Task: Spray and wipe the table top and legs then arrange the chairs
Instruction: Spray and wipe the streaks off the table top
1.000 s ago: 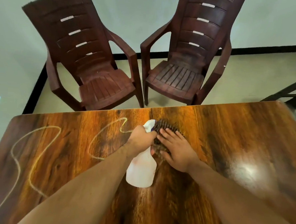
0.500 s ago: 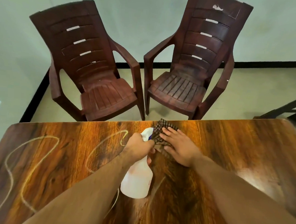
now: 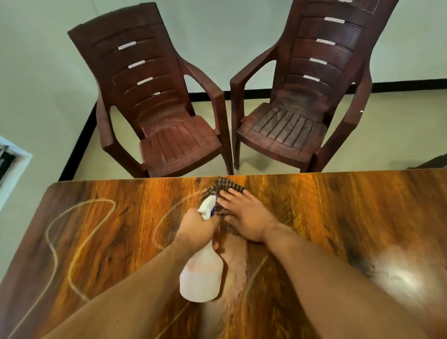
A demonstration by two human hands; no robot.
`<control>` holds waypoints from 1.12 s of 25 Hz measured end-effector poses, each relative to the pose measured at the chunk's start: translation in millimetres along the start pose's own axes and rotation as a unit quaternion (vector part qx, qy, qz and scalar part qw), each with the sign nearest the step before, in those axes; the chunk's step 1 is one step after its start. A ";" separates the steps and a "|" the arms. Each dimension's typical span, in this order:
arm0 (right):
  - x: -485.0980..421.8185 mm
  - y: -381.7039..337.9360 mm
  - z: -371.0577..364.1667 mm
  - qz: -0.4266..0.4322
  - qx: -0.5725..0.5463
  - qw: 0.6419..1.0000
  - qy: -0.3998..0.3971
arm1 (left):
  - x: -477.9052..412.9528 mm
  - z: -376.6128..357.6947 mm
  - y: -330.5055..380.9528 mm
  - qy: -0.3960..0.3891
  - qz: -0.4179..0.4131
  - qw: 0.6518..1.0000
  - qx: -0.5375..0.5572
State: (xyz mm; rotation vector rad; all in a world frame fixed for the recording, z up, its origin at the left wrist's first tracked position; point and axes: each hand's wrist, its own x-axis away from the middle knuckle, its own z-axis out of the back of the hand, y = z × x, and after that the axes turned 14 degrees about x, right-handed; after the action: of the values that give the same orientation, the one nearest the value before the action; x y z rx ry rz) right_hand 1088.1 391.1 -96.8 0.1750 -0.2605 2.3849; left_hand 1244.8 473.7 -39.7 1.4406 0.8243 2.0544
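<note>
Left hand point(image 3: 196, 233) gripping spray bottle point(image 3: 201, 275), right hand point(image 3: 245, 218) flat, fingers point(image 3: 232, 196) straight, pressing checked cloth point(image 3: 225, 186) on table point(image 3: 345, 216)

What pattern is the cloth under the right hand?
The cloth is checked, dark brown with pale squares, clearest in the head view.

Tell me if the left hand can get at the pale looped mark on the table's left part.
Probably yes: bare table top lies between the left hand and the mark, though that hand grips the spray bottle.
</note>
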 end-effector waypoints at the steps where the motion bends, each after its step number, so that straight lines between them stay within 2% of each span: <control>1: 10.2 13.7 -2.8 -0.040 -0.006 0.999 0.013 | 1.4 4.3 -6.4 -0.004 0.010 1.000 0.001; 2: 16.1 28.9 -4.5 -0.122 -0.012 0.992 0.026 | 2.6 6.7 -12.8 -0.009 0.013 1.000 0.000; 4: 15.8 44.4 -0.1 -0.303 -0.043 0.952 0.013 | 9.3 6.0 -18.1 -0.027 -0.004 1.000 -0.014; 5: 12.3 34.4 0.3 -0.329 -0.044 0.943 0.009 | 13.5 4.1 -19.3 -0.036 -0.021 0.999 -0.020; 6: 11.1 15.6 -1.6 -0.304 -0.040 0.952 0.019 | 19.2 1.8 -19.9 -0.045 -0.038 0.998 -0.019; 9: 58.8 -32.1 -15.5 -0.109 -0.062 0.991 0.043 | 32.8 -2.1 -27.7 -0.065 -0.046 0.997 -0.016; 10: 79.9 -29.4 -21.5 -0.090 -0.058 0.993 0.041 | 38.1 -2.6 -30.7 -0.071 -0.044 0.996 -0.023; 11: 94.4 -20.4 -24.1 -0.123 -0.058 0.990 0.033 | 43.8 -2.9 -33.9 -0.075 -0.042 0.996 -0.028; 12: 101.5 -11.0 -24.3 -0.210 -0.060 0.975 0.033 | 50.7 -3.2 -35.5 -0.078 -0.040 0.996 -0.031; 13: 105.2 -6.2 -22.9 -0.310 -0.068 0.948 0.023 | 56.5 -4.0 -38.0 -0.081 -0.035 0.996 -0.031; 14: 106.2 -10.5 -20.3 -0.372 -0.080 0.925 0.016 | 62.9 -5.3 -40.5 -0.082 -0.030 0.996 -0.031; 15: 108.5 -24.4 -20.4 -0.362 -0.080 0.928 0.017 | 71.3 -6.3 -41.8 -0.084 -0.029 0.996 -0.025; 17: 126.6 -60.7 -28.2 -0.204 -0.072 0.976 0.030 | 86.3 -10.3 -45.6 -0.080 -0.038 0.996 -0.018; 18: 146.2 -74.0 -32.6 -0.117 -0.066 0.991 0.017 | 92.6 -11.9 -49.0 -0.069 -0.042 0.996 -0.024; 19: 166.2 -76.6 -37.3 -0.071 -0.053 0.996 0.000 | 98.2 -12.0 -53.4 -0.066 -0.040 0.996 -0.033; 20: 179.8 -70.0 -40.8 -0.073 -0.052 0.996 -0.011 | 103.2 -11.3 -58.4 -0.072 -0.033 0.996 -0.037; 21: 183.6 -60.9 -42.1 -0.128 -0.056 0.990 -0.003 | 107.0 -10.6 -62.7 -0.084 -0.026 0.996 -0.036; 23: 173.8 -55.4 -35.0 -0.329 -0.086 0.940 -0.005 | 111.9 -8.6 -71.7 -0.091 -0.017 0.995 -0.038; 24: 167.1 -66.6 -30.6 -0.385 -0.102 0.917 -0.005 | 116.8 -8.3 -74.4 -0.089 -0.018 0.995 -0.042; 25: 162.4 -83.2 -29.5 -0.370 -0.104 0.923 0.005 | 121.3 -8.5 -76.4 -0.089 -0.022 0.995 -0.046; 28: 201.5 -117.1 -35.3 -0.161 -0.068 0.985 -0.008 | 140.0 -10.1 -82.2 -0.102 -0.047 0.991 -0.078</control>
State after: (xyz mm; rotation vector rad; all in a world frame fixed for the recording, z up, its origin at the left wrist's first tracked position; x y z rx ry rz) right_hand 1018.3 615.2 -74.9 0.1596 -0.3711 2.0383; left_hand 1195.0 625.8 -10.7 1.4665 0.6225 1.8232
